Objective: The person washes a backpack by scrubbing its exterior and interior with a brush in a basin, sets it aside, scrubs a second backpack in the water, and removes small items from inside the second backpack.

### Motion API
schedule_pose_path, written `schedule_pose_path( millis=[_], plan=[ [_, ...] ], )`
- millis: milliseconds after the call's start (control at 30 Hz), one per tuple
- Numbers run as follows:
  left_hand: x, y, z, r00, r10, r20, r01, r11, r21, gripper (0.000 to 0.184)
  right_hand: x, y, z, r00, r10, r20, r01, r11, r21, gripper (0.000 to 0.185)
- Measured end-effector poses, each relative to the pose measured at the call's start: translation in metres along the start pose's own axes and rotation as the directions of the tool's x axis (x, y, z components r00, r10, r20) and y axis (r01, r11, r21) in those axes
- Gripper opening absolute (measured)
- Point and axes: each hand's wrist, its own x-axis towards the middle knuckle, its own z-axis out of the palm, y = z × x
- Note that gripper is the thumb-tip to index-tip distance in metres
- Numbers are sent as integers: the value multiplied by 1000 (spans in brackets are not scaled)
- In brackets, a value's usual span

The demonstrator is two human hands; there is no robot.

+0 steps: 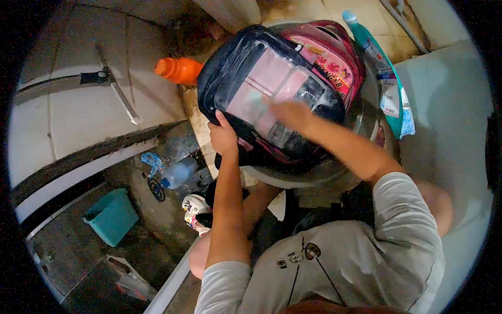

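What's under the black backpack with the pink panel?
A round grey tub and part of a pink-and-red printed backpack show past the black backpack; whatever lies directly beneath is covered.

A hand could pass along the narrow tiled strip (pixel 194 114) beside the backpack (pixel 246 68), though 1 orange bottle (pixel 179 70) juts across its upper end. Right of the basin (pixel 285 183), 1 teal-edged bag (pixel 390 99) and the pale wall (pixel 444 110) narrow the room.
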Motion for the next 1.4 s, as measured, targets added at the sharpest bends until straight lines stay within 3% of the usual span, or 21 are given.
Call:
schedule_pose_path(
  millis=[33,133,200,233,333,367,400,433,533,567,667,767,867,900,933,1000,1067,1100,1267,1333,1400],
  plan=[
    [0,0,0,1000,-1,1,1,1000,3,72,19,10,-24,992,55,-111,-101,876,-472,44],
    [0,-1,-2,1000,-6,4,6,1000,-26,72,3,-19,-43,907,266,-326,-369,876,-311,45],
    [2,1,0,1000,-6,24,7,1000,-19,71,-17,-1,4,972,-38,-234,-48,935,-351,41],
    [2,2,0,1000,-2,25,3,1000,-19,71,-10,-11,16,938,334,99,-277,887,-368,39],
    [2,0,0,1000,-10,19,10,1000,2,70,-30,-31,-18,992,90,84,-54,932,-359,37],
    [1,2,-2,999,-4,35,4,1000,-11,70,-16,8,-24,991,-93,-99,39,895,-445,36],
    [0,2,-4,999,-1,48,2,1000,-29,70,-5,0,-48,955,152,-254,-253,864,-436,33],
    [1,0,-2,999,-8,46,9,999,-34,70,-5,0,-40,957,147,-250,-247,862,-441,33],
    [0,3,0,1000,-3,9,3,1000,-21,71,-24,2,7,971,180,-157,-228,895,-384,42],
    [-4,8,-6,1000,-19,19,19,1000,-2,71,-42,-21,19,997,-77,-6,60,825,-563,47],
    [-3,6,-6,999,-26,20,26,999,21,71,-34,-11,17,984,59,171,45,837,-546,46],
    [2,3,-1,1000,-17,16,17,1000,-1,72,-18,-2,-61,906,96,-411,-321,790,-522,34],
    [-1,4,-5,999,-19,34,20,1000,-21,72,-33,2,-16,953,93,-290,-224,860,-459,41],
    [-2,5,-6,999,-23,46,24,1000,-17,72,-40,19,13,998,21,-63,-49,873,-484,45],
    [-2,6,-7,999,-19,46,20,1000,-18,72,-44,2,40,863,-418,-284,243,837,-491,47],
    [-2,5,-6,1000,-12,28,12,1000,-1,71,-59,10,27,957,-288,-41,236,850,-470,46],
    [-2,3,-5,1000,4,18,-4,1000,-1,72,-35,16,-29,998,39,-41,-56,754,-655,43],
    [-2,2,-4,1000,14,0,-14,1000,-14,72,-22,26,-49,967,63,-247,-212,737,-642,42],
    [-2,5,-4,1000,-3,-10,3,1000,-1,72,-41,46,57,973,139,-184,-204,888,-411,38],
    [-2,4,-6,1000,2,10,-2,1000,17,71,-56,-12,47,763,-362,-535,138,900,-413,37],
    [-2,3,-5,1000,13,11,-12,1000,-5,71,-35,-5,-18,998,-30,63,61,801,-595,36]
  ],
)
